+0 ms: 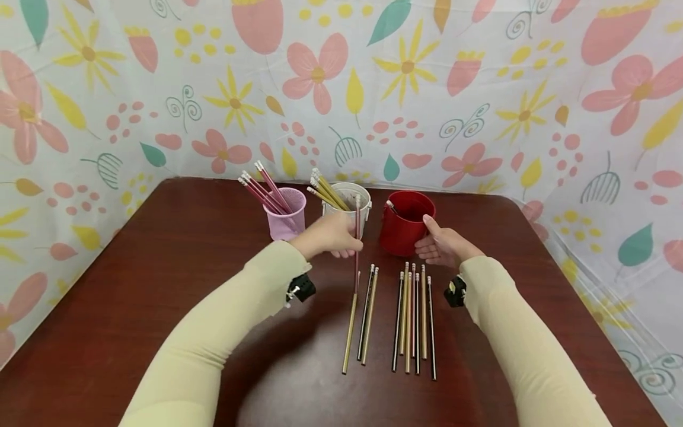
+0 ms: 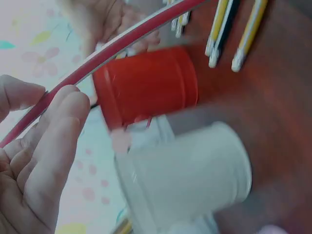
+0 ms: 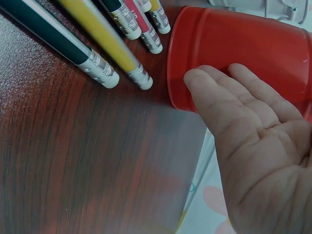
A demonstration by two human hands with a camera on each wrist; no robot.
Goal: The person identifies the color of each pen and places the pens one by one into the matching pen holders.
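My left hand (image 1: 333, 234) pinches a red pencil (image 1: 357, 270) between thumb and fingers, holding it upright in front of the white bucket (image 1: 366, 204). In the left wrist view the red pencil (image 2: 117, 51) slants across the picture. Against the side of the red bucket (image 1: 396, 237) lies my right hand (image 1: 445, 244), its thumb at the rim. The right wrist view has that hand's fingers (image 3: 214, 100) extended along the red wall. One dark pencil (image 1: 392, 206) leans inside the red bucket. Several yellow pencils (image 1: 331, 193) stand in the white bucket.
A pink mesh cup (image 1: 285, 228) with several red pencils (image 1: 272, 190) stands at the left. On the brown table (image 1: 176, 267), a few yellow and black pencils (image 1: 369, 320) lie in the middle, and several mixed pencils (image 1: 408, 332) lie before the red bucket. Patterned cloth hangs behind.
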